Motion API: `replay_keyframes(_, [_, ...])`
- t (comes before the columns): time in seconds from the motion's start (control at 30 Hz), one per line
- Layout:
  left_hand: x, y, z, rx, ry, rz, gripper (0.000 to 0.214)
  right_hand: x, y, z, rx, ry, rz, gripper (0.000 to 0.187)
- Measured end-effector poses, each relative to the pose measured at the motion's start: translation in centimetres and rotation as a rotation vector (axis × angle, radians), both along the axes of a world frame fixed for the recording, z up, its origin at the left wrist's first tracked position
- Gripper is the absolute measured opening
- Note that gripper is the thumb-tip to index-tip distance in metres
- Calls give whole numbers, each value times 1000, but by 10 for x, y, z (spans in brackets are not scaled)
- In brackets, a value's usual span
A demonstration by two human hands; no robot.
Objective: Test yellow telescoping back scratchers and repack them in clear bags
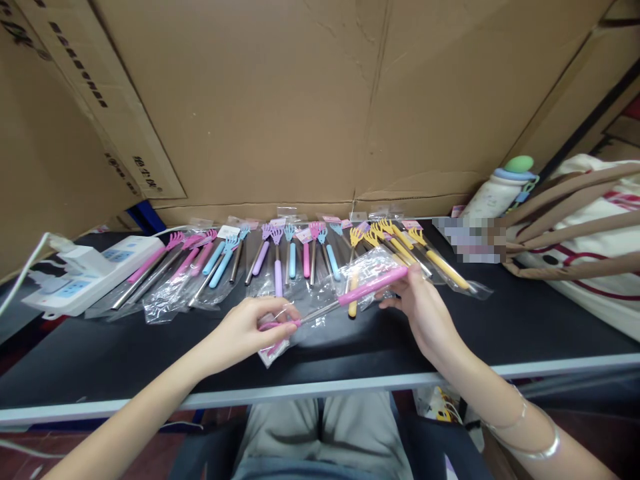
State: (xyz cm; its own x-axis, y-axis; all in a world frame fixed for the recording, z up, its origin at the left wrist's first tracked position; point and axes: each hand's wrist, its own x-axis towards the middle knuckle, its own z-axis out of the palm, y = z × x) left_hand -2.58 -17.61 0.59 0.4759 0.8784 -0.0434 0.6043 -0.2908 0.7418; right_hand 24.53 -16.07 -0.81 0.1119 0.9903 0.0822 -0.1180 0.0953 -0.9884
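A pink back scratcher with a metal rod is held slantwise above the black table, a clear plastic wrapper around part of it. My left hand is closed on its claw end, whose tip is partly covered by my fingers. At the other end, my right hand pinches the end of the pink handle. Behind it, wrapped back scratchers lie in a row: pink ones, blue ones, purple ones and yellow ones. One yellow handle lies just beneath the held scratcher.
On the left sits a white power strip with plugs and cables. A white bottle with a green-topped lid and a cloth bag stand at the right. Cardboard walls the back. The table's pale front edge runs before my lap.
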Motion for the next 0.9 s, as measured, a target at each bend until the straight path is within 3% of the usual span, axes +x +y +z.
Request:
replay_keyframes(0.13, [5,-4,-2,45,16,42,27,-3,3,2,41,12,-44,46])
replay_keyframes(0.23, [1,-2,-3,8,17,41,29,6,9,2,137,-200,9,46])
replay_keyframes(0.37, [-12,6,1,-4,30,-27,32,32,17,15,261,-602,309,44])
replay_keyframes(0.5, [-20,12,13,51,112,-108,27,53,17,38,188,-899,708,39])
replay_keyframes(0.6, [-21,16,21,29,145,-143,25,57,11,49,168,-1061,811,35])
replay_keyframes(0.7, [-19,22,28,-9,136,-172,26,56,6,51,135,-1062,862,36])
replay_keyframes(0.9, [-15,37,38,-158,65,-235,37,67,7,38,2,-717,798,45])
